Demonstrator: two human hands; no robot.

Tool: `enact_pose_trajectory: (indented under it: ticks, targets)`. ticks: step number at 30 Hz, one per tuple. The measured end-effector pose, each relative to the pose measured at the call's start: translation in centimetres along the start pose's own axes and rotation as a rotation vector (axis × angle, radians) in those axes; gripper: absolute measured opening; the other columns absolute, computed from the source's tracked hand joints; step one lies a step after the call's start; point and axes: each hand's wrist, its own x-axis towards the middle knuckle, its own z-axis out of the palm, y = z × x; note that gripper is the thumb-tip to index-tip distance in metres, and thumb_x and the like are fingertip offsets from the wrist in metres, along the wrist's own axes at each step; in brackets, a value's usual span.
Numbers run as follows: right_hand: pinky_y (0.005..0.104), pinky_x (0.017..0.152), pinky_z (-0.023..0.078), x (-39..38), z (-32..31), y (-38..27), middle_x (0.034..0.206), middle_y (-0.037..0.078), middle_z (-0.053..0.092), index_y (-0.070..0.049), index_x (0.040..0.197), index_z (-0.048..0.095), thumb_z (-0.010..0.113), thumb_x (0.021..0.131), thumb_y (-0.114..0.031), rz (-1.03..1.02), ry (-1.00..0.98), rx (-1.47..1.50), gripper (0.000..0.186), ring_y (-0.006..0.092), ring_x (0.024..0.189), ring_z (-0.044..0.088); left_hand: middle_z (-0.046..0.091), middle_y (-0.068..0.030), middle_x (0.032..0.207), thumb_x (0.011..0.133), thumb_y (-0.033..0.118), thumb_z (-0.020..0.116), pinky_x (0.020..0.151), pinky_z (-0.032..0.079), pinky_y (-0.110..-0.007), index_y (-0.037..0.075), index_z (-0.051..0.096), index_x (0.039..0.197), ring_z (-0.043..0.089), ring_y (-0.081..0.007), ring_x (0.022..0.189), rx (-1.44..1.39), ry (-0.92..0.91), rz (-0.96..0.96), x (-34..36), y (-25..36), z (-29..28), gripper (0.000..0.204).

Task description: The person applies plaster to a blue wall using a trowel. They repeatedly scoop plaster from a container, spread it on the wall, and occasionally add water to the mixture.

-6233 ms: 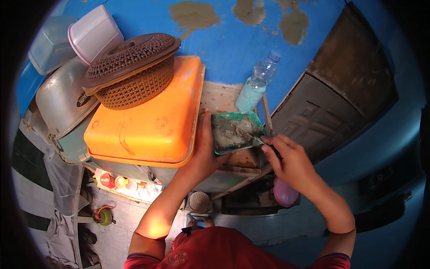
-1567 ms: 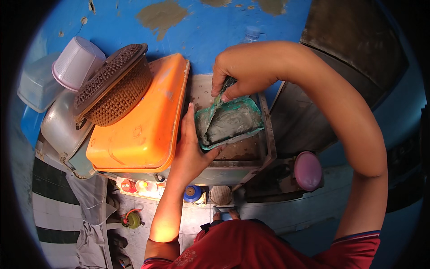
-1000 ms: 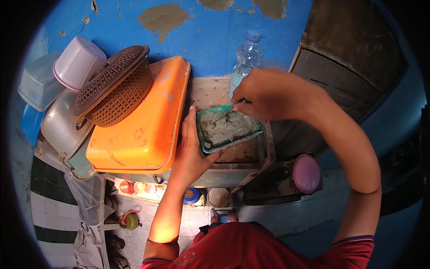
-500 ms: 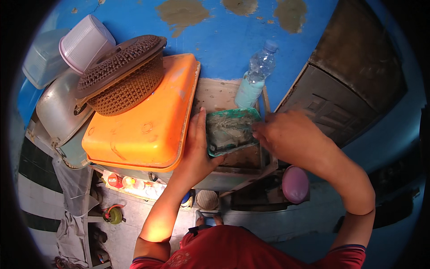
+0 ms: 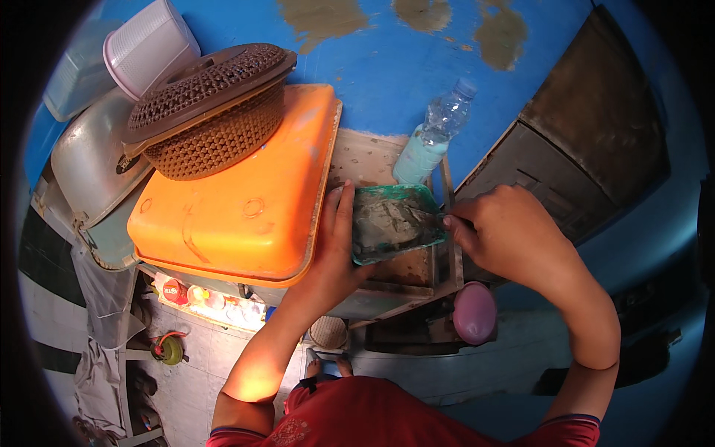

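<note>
My left hand (image 5: 328,261) grips the left side of a small green plastic tub (image 5: 383,227) of wet grey paste, fingers along its edge and thumb low at the front. My right hand (image 5: 503,231), at the tub's right end, has its fingers closed on a scraper-like tool, mostly hidden, that reaches into the paste. The tub rests in a worn frame-edged surface (image 5: 361,156). Behind it stands a clear plastic bottle (image 5: 421,156) with pale blue-white contents. Just left of my left hand lies an upturned orange container (image 5: 223,231).
A brown woven plastic basket (image 5: 212,130) sits on the orange container, beside a lilac tub (image 5: 149,52) and metal pot (image 5: 97,167). Behind is a patched blue wall (image 5: 365,74); right, a dark door panel (image 5: 581,127) and pink balloon-like object (image 5: 475,313). Tiled floor (image 5: 201,350) shows below.
My right hand has dropped from above the tub's back, wrist arched, to its right end, still working in the paste. My left hand stays on the tub. The view has shifted slightly.
</note>
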Motion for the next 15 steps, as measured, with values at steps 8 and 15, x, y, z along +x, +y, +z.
enact_pose_trajectory:
  ticks: [8,15]
  targets:
    - [0.0497,0.074,0.056,0.1,-0.7,0.8,0.080,0.019,0.073,-0.005,0.091,0.080,0.069,0.094,-0.020,-0.051,0.060,0.176,0.019,0.0389,0.080,0.071,0.032,-0.0248,0.162,0.067,0.006,0.092,0.123,0.035,-0.047,0.010,0.013,0.168,0.037,-0.0456,0.149,-0.036,-0.017,-0.027,0.0,0.3,-0.3,0.129]
    - [0.0466,0.075,0.057,0.1,-2.8,1.8,0.090,0.015,0.077,-0.005,0.097,0.081,0.075,0.090,-0.021,-0.181,0.066,0.151,0.019,0.0365,0.082,0.072,0.030,-0.0253,0.163,0.067,0.007,0.093,0.123,0.034,-0.047,0.010,0.012,0.168,0.036,-0.0462,0.150,-0.005,-0.035,-0.050,0.0,0.3,-0.2,0.130]
